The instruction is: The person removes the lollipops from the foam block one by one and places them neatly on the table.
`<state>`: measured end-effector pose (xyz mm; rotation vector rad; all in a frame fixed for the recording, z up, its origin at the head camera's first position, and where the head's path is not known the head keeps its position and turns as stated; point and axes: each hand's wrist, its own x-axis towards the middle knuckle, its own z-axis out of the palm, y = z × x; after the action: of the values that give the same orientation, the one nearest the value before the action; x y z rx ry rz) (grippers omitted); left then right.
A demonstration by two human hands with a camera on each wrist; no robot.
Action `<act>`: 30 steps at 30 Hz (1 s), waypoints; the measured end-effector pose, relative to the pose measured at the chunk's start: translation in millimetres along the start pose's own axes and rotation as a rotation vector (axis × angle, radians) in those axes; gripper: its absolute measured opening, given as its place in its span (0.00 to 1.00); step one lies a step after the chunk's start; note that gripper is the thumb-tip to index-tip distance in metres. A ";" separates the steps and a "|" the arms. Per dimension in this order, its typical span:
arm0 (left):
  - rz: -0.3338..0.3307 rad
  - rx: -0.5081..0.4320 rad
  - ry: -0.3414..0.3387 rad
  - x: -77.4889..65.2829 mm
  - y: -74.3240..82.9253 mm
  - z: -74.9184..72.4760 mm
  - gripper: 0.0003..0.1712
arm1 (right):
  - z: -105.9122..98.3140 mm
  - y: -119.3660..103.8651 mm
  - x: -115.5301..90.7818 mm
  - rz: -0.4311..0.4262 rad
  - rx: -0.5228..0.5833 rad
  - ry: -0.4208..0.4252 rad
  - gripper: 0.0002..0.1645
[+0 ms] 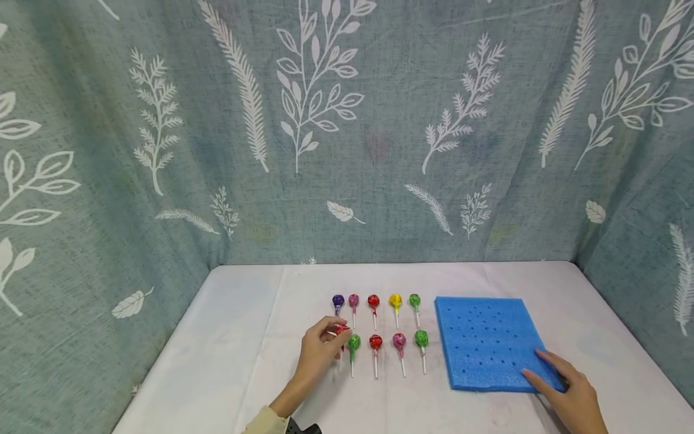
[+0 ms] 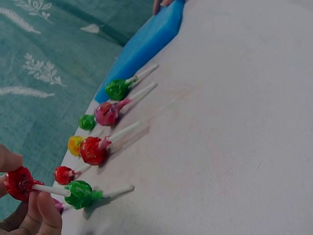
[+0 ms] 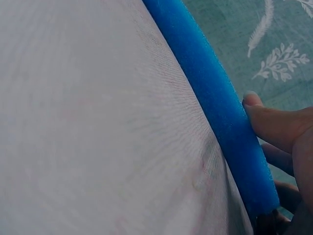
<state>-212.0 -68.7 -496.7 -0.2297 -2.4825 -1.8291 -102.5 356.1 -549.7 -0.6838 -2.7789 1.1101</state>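
Observation:
My left hand point(image 1: 316, 351) pinches a red-wrapped lollipop point(image 2: 18, 184) by its candy head, its white stick pointing away from the fingers. Close beside it lies a green lollipop point(image 1: 354, 343); a purple lollipop point(image 1: 338, 301) is just behind the hand. Over on the right, a blue foam board point(image 1: 490, 377) dotted with small holes lies flat. My right hand point(image 1: 576, 395) holds that board at its near right corner, thumb point(image 3: 268, 120) on the board and the other fingers along the right side, partly hidden.
Two rows of lollipops lie on the white cloth, among them a yellow lollipop point(image 1: 396, 301), a pink lollipop point(image 1: 399, 342) and a red lollipop point(image 1: 376, 342). A grey-green leaf-print curtain point(image 1: 379, 229) hangs behind and beside the white-covered table point(image 1: 228, 337).

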 end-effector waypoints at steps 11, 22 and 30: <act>-0.057 0.044 0.025 2.7 -15.8 -7.2 0.15 | -0.7 -0.9 -1.3 -0.041 -0.025 0.009 0.55; -0.129 0.002 0.003 2.3 -27.1 -13.0 0.16 | -0.6 -4.9 -1.4 0.003 -0.034 -0.030 0.55; -0.063 0.083 -0.007 0.3 -30.9 -15.7 0.18 | 1.4 -0.7 1.9 0.028 -0.040 -0.018 0.57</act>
<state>-217.6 -92.6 -521.2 -0.1565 -2.5924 -1.7450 -104.7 355.6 -550.4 -0.7219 -2.8230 1.0734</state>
